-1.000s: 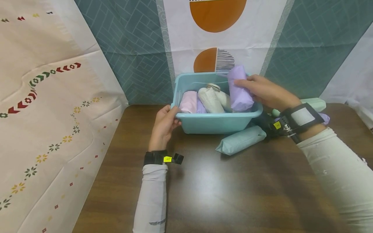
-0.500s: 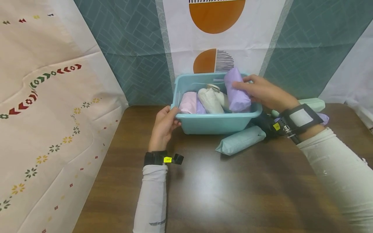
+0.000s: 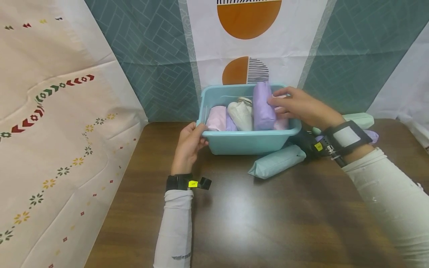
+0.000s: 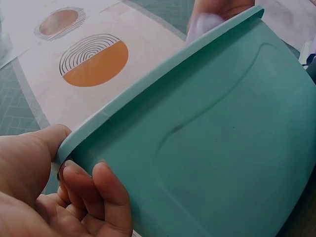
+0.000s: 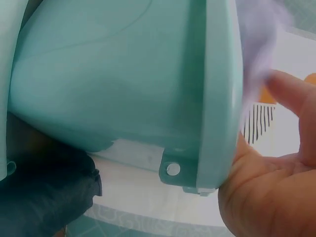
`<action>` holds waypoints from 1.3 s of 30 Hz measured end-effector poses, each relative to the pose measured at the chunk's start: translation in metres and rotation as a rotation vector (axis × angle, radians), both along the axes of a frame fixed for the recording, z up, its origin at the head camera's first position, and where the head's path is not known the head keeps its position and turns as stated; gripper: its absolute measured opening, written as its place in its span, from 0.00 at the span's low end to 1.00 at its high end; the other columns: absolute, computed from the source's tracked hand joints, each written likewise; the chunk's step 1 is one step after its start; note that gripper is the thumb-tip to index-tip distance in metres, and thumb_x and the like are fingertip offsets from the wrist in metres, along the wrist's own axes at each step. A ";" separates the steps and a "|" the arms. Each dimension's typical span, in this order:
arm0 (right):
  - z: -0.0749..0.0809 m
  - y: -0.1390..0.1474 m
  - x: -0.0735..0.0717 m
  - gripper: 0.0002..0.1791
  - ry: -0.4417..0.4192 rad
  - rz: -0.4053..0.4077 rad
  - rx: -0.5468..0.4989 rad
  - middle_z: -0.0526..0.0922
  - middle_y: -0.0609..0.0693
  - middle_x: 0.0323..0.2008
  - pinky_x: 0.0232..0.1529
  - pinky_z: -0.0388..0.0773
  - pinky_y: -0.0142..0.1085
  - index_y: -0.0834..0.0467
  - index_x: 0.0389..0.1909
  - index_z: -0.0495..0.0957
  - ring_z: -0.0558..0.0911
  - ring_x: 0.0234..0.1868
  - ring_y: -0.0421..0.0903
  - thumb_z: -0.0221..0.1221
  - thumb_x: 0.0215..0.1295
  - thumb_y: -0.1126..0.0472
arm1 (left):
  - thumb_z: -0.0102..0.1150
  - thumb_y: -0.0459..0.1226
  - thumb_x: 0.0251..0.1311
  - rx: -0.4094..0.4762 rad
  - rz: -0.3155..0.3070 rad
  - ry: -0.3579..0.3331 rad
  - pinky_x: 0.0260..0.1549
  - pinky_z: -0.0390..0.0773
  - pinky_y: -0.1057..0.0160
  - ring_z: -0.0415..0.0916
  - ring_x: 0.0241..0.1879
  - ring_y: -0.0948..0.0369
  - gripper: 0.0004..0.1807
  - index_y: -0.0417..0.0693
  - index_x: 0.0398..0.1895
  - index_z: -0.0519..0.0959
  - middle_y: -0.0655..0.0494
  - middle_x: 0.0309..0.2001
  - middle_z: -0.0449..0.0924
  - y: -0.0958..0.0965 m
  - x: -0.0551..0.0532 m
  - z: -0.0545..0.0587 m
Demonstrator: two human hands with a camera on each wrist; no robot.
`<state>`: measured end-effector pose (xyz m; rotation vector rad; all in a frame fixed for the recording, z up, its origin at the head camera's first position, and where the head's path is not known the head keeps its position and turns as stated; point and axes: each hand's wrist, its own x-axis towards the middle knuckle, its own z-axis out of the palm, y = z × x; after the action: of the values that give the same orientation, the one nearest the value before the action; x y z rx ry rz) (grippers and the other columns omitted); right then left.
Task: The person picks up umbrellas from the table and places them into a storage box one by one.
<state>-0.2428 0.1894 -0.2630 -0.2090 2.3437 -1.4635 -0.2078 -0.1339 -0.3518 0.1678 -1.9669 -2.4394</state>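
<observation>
My left hand (image 3: 188,146) grips the near left corner of a light blue plastic tub (image 3: 248,143), its thumb over the rim and fingers curled beneath it, as the left wrist view shows. A purple fabric roll (image 3: 263,108) stands tilted inside the tub, its top leaning on the back rim. Just right of it is my right hand (image 3: 298,106), fingertips at the roll's side and fingers spread loosely. Left of the purple roll lie a pink roll (image 3: 216,118), a strip of another purple roll (image 3: 231,123) and a cream roll (image 3: 240,115). Another pink roll (image 3: 281,123) shows below my right fingers.
A teal fabric roll (image 3: 278,162) lies on the brown table (image 3: 234,223) before the tub. To the tub's right are a black fabric thing (image 3: 303,141), a pale green roll (image 3: 360,120) and a purple piece (image 3: 373,136). Printed cloths hang behind and at left.
The purple roll has moved left and down into the tub, turning more upright. My right fingers have loosened from around it, uncovering the pink roll at right. The left hand stays put.
</observation>
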 end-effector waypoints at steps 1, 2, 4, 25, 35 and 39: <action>-0.001 0.001 0.000 0.46 0.003 0.003 -0.017 0.63 0.61 0.64 0.59 0.67 0.41 0.61 0.71 0.50 0.72 0.61 0.54 0.58 0.64 0.40 | 0.56 0.33 0.56 0.002 -0.002 0.002 0.20 0.71 0.70 0.62 0.16 0.66 0.09 0.42 0.27 0.65 0.56 0.18 0.61 0.000 0.000 0.000; -0.001 0.001 0.000 0.44 0.006 0.005 -0.031 0.64 0.61 0.63 0.58 0.68 0.40 0.61 0.70 0.52 0.73 0.60 0.53 0.59 0.64 0.41 | 0.55 0.33 0.56 0.003 -0.003 0.004 0.20 0.71 0.70 0.61 0.16 0.66 0.09 0.42 0.27 0.65 0.56 0.17 0.61 0.000 0.000 0.000; -0.003 0.003 0.000 0.42 0.009 0.005 -0.060 0.67 0.61 0.63 0.57 0.69 0.38 0.61 0.69 0.54 0.75 0.59 0.51 0.60 0.64 0.43 | 0.55 0.32 0.56 0.004 -0.006 0.009 0.20 0.71 0.71 0.61 0.16 0.66 0.08 0.42 0.26 0.65 0.57 0.17 0.61 0.001 0.000 0.000; -0.018 0.014 0.001 0.32 0.082 -0.032 -0.284 0.67 0.63 0.62 0.54 0.71 0.37 0.64 0.68 0.59 0.75 0.59 0.52 0.57 0.70 0.55 | 0.56 0.33 0.57 -0.006 0.007 -0.007 0.21 0.71 0.70 0.62 0.17 0.65 0.08 0.41 0.28 0.66 0.56 0.18 0.61 -0.001 0.001 0.001; -0.038 0.002 0.031 0.15 0.491 -0.238 -0.296 0.77 0.63 0.46 0.47 0.75 0.34 0.69 0.53 0.74 0.82 0.42 0.48 0.55 0.69 0.65 | 0.56 0.33 0.57 0.003 0.021 -0.017 0.26 0.74 0.68 0.64 0.18 0.64 0.08 0.40 0.29 0.67 0.55 0.19 0.62 0.001 0.002 0.001; -0.038 -0.007 0.045 0.12 0.608 -0.318 -0.219 0.79 0.61 0.41 0.45 0.75 0.35 0.68 0.48 0.77 0.81 0.39 0.49 0.52 0.70 0.66 | 0.56 0.33 0.57 -0.003 0.020 -0.016 0.26 0.74 0.68 0.64 0.18 0.64 0.08 0.40 0.30 0.67 0.55 0.19 0.61 0.002 0.002 0.002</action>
<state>-0.1977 0.1826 -0.3005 -0.4013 2.7743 -2.0448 -0.2055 -0.1322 -0.3501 0.2065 -1.9652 -2.4312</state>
